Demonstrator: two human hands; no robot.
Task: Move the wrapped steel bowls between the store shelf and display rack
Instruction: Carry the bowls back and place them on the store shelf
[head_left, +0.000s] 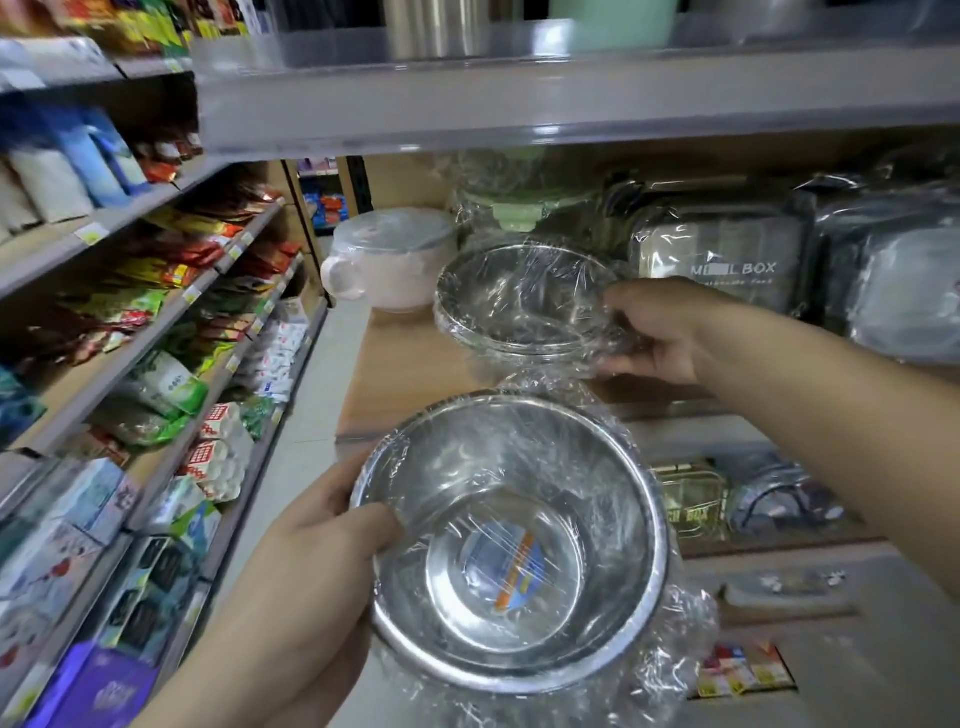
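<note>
The left hand (317, 540) held the near wrapped steel bowl (511, 545) by its rim, thumb pressed inside over the plastic film and the remaining fingers out of sight beneath, well clear of the wooden shelf (400, 379) and in front of its front edge. The right hand (660, 332) was closed on the right rim of the far wrapped bowl stack (524, 301), which sat at or just above the shelf surface, toward the shelf's left end; whether it still touched the wood could not be told.

Both grips pinched one side only, through slick film, so either load might have slid or tipped away from the thumb, the near bowl most of all, since nothing lay under it. Loose wrap bunched at its lower right could have torn or pulled free. The far stack looked like several nested bowls bound only by film; a tilt might have let them shift. Just beside it stood a pink lidded pot (389, 265) and a wrapped meal box (727, 265), which a careless swing could have knocked.
</note>
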